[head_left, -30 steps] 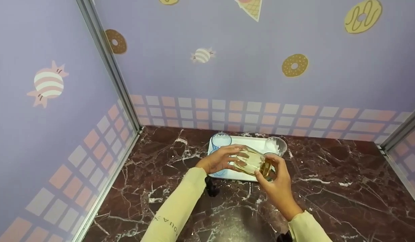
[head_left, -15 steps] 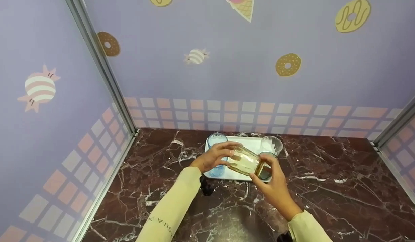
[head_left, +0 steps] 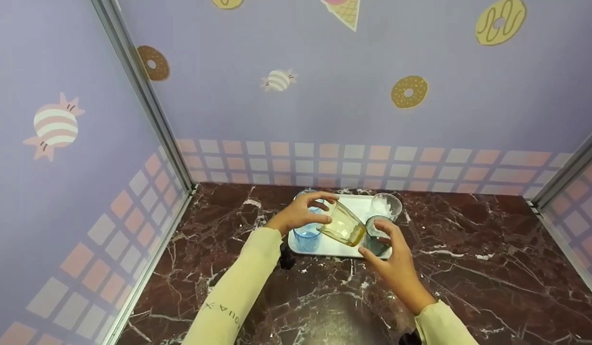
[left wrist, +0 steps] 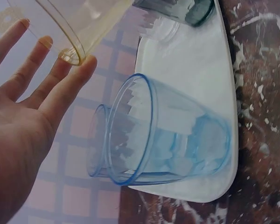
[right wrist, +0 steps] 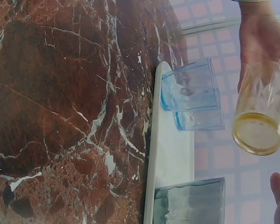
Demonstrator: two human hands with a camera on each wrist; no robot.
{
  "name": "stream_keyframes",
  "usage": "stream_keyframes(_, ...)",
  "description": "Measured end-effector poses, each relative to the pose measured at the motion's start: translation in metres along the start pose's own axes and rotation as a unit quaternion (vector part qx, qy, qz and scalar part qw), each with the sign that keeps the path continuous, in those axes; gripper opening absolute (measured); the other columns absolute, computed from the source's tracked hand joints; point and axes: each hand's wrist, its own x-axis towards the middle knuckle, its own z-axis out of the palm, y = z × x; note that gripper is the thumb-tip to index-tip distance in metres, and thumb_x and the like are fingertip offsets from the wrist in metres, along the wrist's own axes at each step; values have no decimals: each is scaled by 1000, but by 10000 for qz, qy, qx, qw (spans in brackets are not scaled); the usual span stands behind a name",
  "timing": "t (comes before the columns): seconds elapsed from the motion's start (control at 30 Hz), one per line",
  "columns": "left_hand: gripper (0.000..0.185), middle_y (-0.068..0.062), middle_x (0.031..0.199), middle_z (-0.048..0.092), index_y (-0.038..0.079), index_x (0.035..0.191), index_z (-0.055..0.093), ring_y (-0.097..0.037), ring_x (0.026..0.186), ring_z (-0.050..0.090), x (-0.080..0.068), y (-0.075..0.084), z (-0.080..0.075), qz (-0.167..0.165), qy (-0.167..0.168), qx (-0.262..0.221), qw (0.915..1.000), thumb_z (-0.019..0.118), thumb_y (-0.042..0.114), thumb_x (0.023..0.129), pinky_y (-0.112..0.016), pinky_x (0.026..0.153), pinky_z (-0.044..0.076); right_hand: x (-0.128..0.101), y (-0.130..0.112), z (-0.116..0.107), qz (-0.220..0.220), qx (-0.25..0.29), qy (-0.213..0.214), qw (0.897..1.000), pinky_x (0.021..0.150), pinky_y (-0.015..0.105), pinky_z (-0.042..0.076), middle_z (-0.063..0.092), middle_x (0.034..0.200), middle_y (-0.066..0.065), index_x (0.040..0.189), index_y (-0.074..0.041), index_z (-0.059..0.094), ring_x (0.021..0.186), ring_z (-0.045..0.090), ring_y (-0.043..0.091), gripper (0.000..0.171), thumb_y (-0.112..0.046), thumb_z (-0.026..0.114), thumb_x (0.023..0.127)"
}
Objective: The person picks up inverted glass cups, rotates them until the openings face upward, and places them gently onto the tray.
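A yellow-tinted clear cup point(head_left: 342, 226) tilts above the white tray point(head_left: 335, 246), base toward the right. My left hand point(head_left: 300, 212) holds it near the rim; in the left wrist view the fingertips point(left wrist: 87, 65) lie along its edge. My right hand point(head_left: 395, 256) is apart from the yellow cup, thumb and fingers spread, holding nothing. Behind those fingers stands a dark grey-green cup point(right wrist: 191, 200) on the tray. A blue cup point(left wrist: 177, 135) stands upright at the tray's left side, and a second blue cup point(left wrist: 99, 144) is just behind it.
A clear colourless cup point(head_left: 387, 206) occupies the tray's back right corner. The tray rests on a dark red marbled tabletop point(head_left: 468, 278). Patterned purple wall panels point(head_left: 343, 115) rise behind it and at both sides. Black wrist mounts point(head_left: 287, 258) sit under the sleeves.
My right hand has let go of the yellow cup's base. The left hand has carried the cup slightly left and its base tips lower. More of the dark cup shows.
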Motion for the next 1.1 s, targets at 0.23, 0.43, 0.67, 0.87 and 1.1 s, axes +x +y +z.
stream_keyframes(0.23,62,-6,134,55,17,131,60,-30,117,54,8,13,13,283,0,1349,9905,78,13,72,-47,96,51,-4,15,0,102,-52,-145,9998,95,8,43,55,133,9,130,-4,53,122,51,14,64,-9,83,74)
stream_keyframes(0.43,70,0,136,55,21,134,57,-23,124,54,19,22,31,232,-227,3005,9532,80,23,68,-38,101,47,-2,1,-2,139,-25,-83,9999,94,4,41,58,128,15,128,1,54,119,53,20,61,-3,82,73)
stream_keyframes(0.67,75,2,131,56,24,136,52,-19,118,56,31,21,49,178,-453,4258,9035,83,34,68,-37,95,51,-2,-21,-10,23,-42,-28,10000,90,4,42,60,121,22,122,8,56,113,56,32,55,4,79,72)
stream_keyframes(0.87,76,1,129,57,24,137,51,-20,117,55,43,13,63,-48,-378,4732,8801,81,36,69,-37,91,53,-2,-20,-17,-340,-206,145,9991,84,2,43,64,115,23,116,8,62,103,60,18,49,7,79,70)
stream_keyframes(1.1,71,-3,125,57,21,134,53,-23,110,56,51,0,74,-356,-334,4971,8663,80,36,71,-39,83,55,-7,7,-19,-166,-443,220,9986,86,2,40,66,118,18,118,-4,65,107,59,13,50,4,80,71)
